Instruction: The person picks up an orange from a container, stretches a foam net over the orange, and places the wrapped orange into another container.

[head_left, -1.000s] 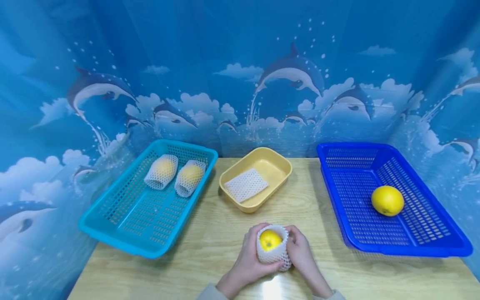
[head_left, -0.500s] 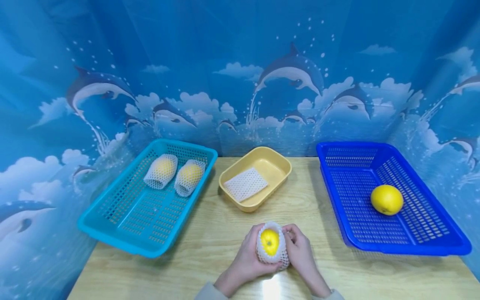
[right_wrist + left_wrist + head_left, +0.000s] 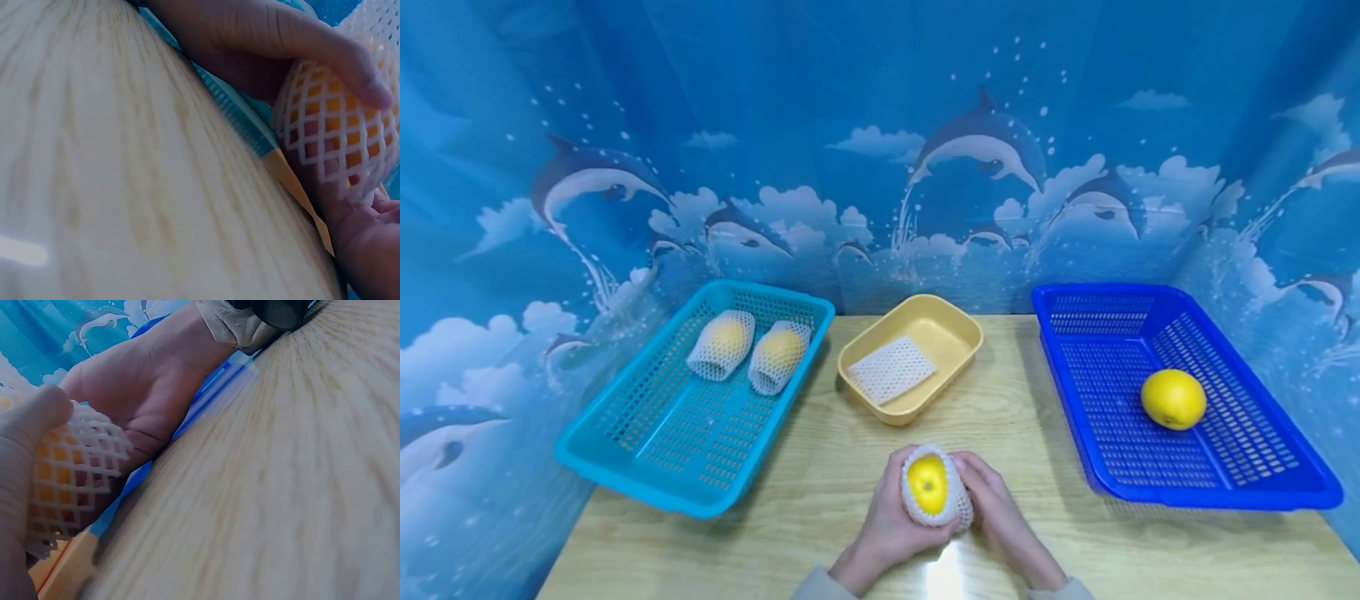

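A yellow citrus fruit [image 3: 927, 483] sits inside a white foam net sleeve [image 3: 962, 506], its top showing in the round opening. My left hand [image 3: 887, 521] grips the netted fruit from the left, thumb across the front. In the left wrist view the thumb [image 3: 47, 412] presses over the mesh. From the other side my right hand [image 3: 1000, 521] pinches the net, fingers curled at its right edge; its fingertips are partly hidden behind the net. The right wrist view shows the mesh [image 3: 331, 119] stretched round the fruit, with the left thumb lying over it.
A teal basket [image 3: 625, 467] at left holds two netted yellow fruits [image 3: 722, 343]. Behind the hands, a yellow tray [image 3: 951, 337] holds flat white foam netting [image 3: 892, 369]. A blue basket [image 3: 1120, 417] at right holds one bare yellow fruit [image 3: 1174, 400]. A dolphin-print curtain hangs behind the table.
The netted fruit has turned and shifted slightly left in my hands, and its opening now tilts toward the left. My right hand has moved slightly left with it. Baskets and tray stay put.
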The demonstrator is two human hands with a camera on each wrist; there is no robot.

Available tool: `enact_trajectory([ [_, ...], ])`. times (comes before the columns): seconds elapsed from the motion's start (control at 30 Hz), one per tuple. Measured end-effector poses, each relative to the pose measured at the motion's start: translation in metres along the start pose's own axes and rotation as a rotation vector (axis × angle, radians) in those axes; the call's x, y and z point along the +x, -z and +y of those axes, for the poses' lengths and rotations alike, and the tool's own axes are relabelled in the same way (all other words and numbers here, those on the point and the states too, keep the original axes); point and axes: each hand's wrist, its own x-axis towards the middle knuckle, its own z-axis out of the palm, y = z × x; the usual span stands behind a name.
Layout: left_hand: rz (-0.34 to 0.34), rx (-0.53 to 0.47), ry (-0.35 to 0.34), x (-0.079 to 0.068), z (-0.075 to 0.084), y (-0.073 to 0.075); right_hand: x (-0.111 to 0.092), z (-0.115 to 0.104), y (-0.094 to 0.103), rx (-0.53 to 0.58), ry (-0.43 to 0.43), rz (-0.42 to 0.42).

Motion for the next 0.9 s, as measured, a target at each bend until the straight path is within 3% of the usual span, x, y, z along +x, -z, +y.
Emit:
enact_trajectory([
  [0.1,0.028,-0.004,-0.074,0.0019,-0.0007,0.0000,-0.0010,0.0004,0.0028,0.169,-0.043,-0.113],
  [0.27,0.050,-0.024,-0.155,0.0044,-0.0023,-0.0007,-0.0008,0.0009,0.0051,0.272,-0.083,-0.163],
  [0.9,0.033,-0.035,-0.045,0.0026,-0.0025,0.0000,0.0006,-0.0015,0.0076,0.331,-0.159,-0.111],
])
